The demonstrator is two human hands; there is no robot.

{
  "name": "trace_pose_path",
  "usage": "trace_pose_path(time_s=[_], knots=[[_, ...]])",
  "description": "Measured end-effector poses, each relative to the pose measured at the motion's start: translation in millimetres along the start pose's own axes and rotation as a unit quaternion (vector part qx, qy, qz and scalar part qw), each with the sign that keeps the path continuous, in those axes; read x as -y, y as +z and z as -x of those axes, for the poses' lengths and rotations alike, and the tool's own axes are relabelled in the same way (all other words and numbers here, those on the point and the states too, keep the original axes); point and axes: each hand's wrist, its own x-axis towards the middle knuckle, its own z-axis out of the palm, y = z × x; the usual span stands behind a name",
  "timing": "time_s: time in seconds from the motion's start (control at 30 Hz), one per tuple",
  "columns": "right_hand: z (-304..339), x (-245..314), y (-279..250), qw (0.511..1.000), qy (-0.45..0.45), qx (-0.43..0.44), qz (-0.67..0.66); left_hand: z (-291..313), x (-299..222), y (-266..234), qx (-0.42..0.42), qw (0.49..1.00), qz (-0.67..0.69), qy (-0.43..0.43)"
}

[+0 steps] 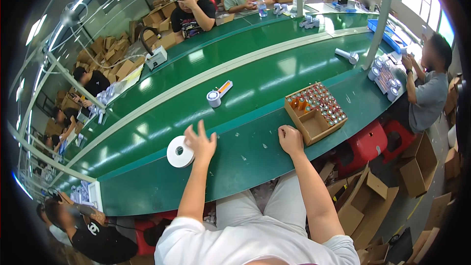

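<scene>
My left hand (pixel 201 142) is raised with its fingers spread at the right edge of a white roll (pixel 175 153), which looks like tape or labels and lies flat on the green table. Whether the fingertips touch the roll I cannot tell. Closed into a fist, my right hand (pixel 290 140) rests on the table beside a cardboard box (pixel 314 126); anything inside the fist is hidden. Small cylindrical batteries (pixel 321 99) stand packed in that box, several in orange wrap. Ahead on the belt lies a white handheld fan (pixel 214 98), its handle showing an orange strip inside.
A green conveyor belt (pixel 171 100) runs beyond my table. Another white fan (pixel 347 56) lies farther right on it. At the right, a co-worker (pixel 429 78) sits by a group of white fans (pixel 385 76). Red stools (pixel 365 145) and open cartons (pixel 365 201) stand to my right.
</scene>
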Motion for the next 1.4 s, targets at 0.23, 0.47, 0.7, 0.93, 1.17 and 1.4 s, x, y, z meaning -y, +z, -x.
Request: trace_pose_path(time_s=[0.23,0.47,0.7,0.93,1.17,1.4], knots=[[1,6,-1,0.999,-0.024,-0.024,-0.030,72,62,-5,-0.015,0.995,-0.062,-0.071],[-10,51,-19,0.979,-0.114,-0.167,-0.015,72,68,1,-0.010,0.995,-0.056,-0.083],[-107,6,-44,0.962,0.010,-0.032,0.271,70,60,-4,-0.024,0.996,-0.032,-0.080],[-120,10,-52,0.950,-0.122,-0.057,0.280,72,62,-5,-0.026,0.996,-0.009,-0.081],[-107,88,-69,0.955,-0.234,-0.144,0.109,71,62,-5,-0.019,0.996,0.008,-0.082],[-64,117,-20,0.984,-0.027,0.160,0.078,49,48,-24,0.059,0.992,0.021,-0.109]])
